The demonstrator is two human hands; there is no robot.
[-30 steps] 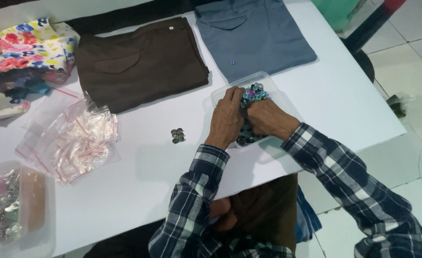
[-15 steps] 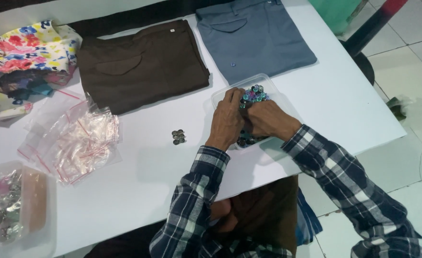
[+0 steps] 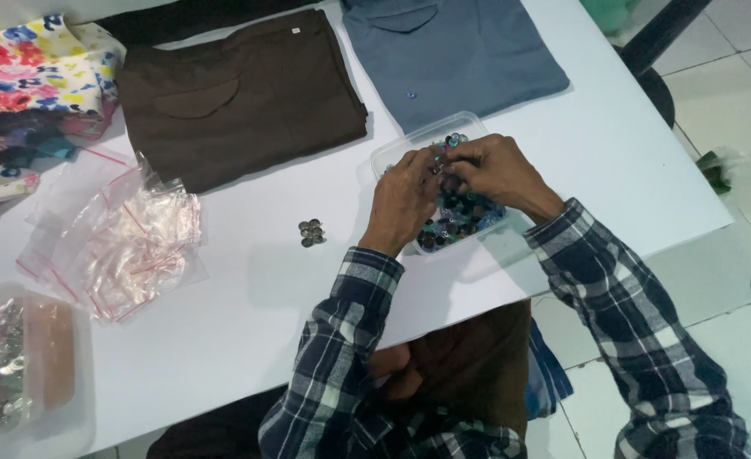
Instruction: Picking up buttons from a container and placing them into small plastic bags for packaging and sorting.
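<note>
Both hands have crept slightly up the clear plastic box (image 3: 392,155) since half a second ago, and the view has shifted a little. Now the left hand (image 3: 407,194) and right hand (image 3: 496,172) meet fingertip to fingertip over the heap of dark and teal buttons (image 3: 460,219), pinched together on something too small to make out. Just left of the grip lies a small cluster of metal buttons (image 3: 311,232); beyond it sit a folded brown garment (image 3: 239,93) and a folded blue garment (image 3: 456,55).
</note>
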